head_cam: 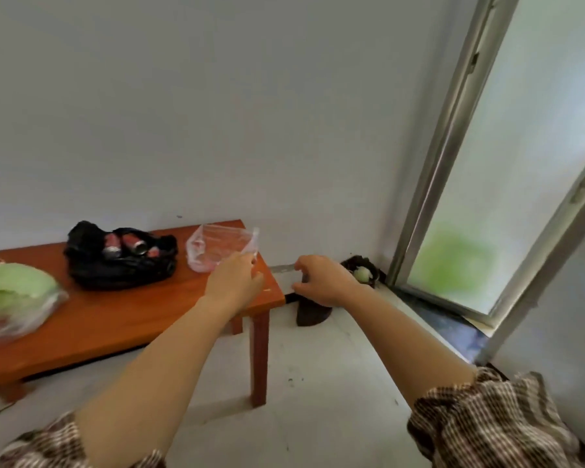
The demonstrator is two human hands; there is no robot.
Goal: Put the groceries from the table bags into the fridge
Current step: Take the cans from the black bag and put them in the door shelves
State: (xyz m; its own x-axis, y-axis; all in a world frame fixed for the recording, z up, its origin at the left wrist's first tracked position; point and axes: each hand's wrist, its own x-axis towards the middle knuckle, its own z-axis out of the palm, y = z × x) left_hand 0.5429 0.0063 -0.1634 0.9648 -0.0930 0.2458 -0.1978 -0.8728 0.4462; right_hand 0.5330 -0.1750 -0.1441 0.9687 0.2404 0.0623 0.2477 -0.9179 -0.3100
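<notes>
Head view: orange wooden table (pixel 122 319) at 9 o'clock. Left hand (pixel 234 279) pinches edge of clear plastic bag (pixel 218 246) at table's right end. Black bag (pixel 122 261) with cans (pixel 129 248) sits left of it; cabbage (pixel 14 288) in clear wrap lies far left. Right hand (pixel 321 282) — half-curled, holding nothing — hovers off table's right edge.

Two bare forearms run up from the bottom of the frame, each ending in a bare hand: the left hand (pixel 234 278) near the centre, the right hand (pixel 321 280) just right of it. Both sleeves (pushed up near the elbows) are a brown-and-cream woven check, one sleeve (pixel 493 423) at lower right, the other (pixel 48 444) at lower left.
</notes>
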